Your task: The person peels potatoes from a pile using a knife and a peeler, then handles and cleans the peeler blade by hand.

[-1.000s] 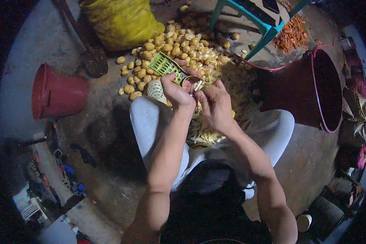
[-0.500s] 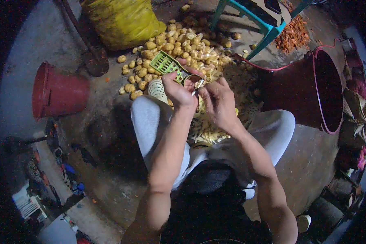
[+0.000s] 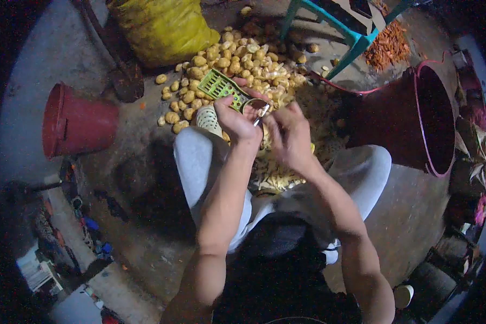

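My left hand [image 3: 236,119] is wrapped round a green grater [image 3: 219,88] with slots and round holes, tilted up to the left. At its near end is a ring-shaped opening with a small pale piece and a metallic edge. Right beside that end is my right hand [image 3: 290,135], its fingers curled and slightly blurred; what they hold, if anything, is too small to tell. Beyond the hands lies a heap of potatoes [image 3: 232,60] on the floor. Pale slices or peelings [image 3: 278,178] lie below my hands, between the legs.
A yellow sack [image 3: 164,29] stands behind the heap, near a shovel [image 3: 127,81]. One red bucket [image 3: 86,120] lies at the left, a larger one [image 3: 378,119] at the right. A teal stool [image 3: 351,51] and an orange pile [image 3: 389,47] are at the upper right.
My right hand has shifted slightly at the near end of the grater, and its fingers have moved. The grater and my left hand have barely moved.
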Tool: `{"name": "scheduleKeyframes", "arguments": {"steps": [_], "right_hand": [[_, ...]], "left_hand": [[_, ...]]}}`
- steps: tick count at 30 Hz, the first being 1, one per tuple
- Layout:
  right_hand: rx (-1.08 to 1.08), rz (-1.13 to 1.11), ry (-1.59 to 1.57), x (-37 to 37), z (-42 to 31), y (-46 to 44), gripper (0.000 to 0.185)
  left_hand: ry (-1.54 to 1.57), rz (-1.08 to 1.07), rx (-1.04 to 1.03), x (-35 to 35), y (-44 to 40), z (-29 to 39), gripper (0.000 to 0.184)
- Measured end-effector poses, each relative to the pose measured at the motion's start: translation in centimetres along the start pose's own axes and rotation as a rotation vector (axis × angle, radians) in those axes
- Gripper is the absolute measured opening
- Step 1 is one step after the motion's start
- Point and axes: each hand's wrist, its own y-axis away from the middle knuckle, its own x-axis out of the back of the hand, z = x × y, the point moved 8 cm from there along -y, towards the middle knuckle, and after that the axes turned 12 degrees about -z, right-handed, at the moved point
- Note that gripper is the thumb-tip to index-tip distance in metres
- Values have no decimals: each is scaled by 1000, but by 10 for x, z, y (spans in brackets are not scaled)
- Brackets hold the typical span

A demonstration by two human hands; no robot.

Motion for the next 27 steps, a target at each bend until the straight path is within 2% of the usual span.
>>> {"name": "scheduleKeyframes", "arguments": {"steps": [1,3,4,5,9,19,22,25,27], "right_hand": [[-5,0,-1,1,2,1,12],[-58,141,-18,17,7,-4,10],[-35,20,5,8,0,-3,9],[29,13,-17,1,-10,2,9],[-33,107,76,15,9,-6,10],[-30,67,118,8,7,-7,14],[-42,120,58,14,10,-11,15],[60,77,67,5,-3,-6,16],[37,72,-25,3,0,-5,15]], "left_hand": [[-1,2,5,2,3,-3,41],[34,-9,-22,-1,-1,-2,41],[2,-39,-23,-1,-3,0,40],[3,-39,-24,-1,-3,0,40],[35,-21,-33,5,0,-4,39],[77,28,-35,4,0,1,38],[40,37,-47,4,-1,1,37],[75,29,-12,4,-1,0,38],[65,36,-20,4,-1,0,38]]}}
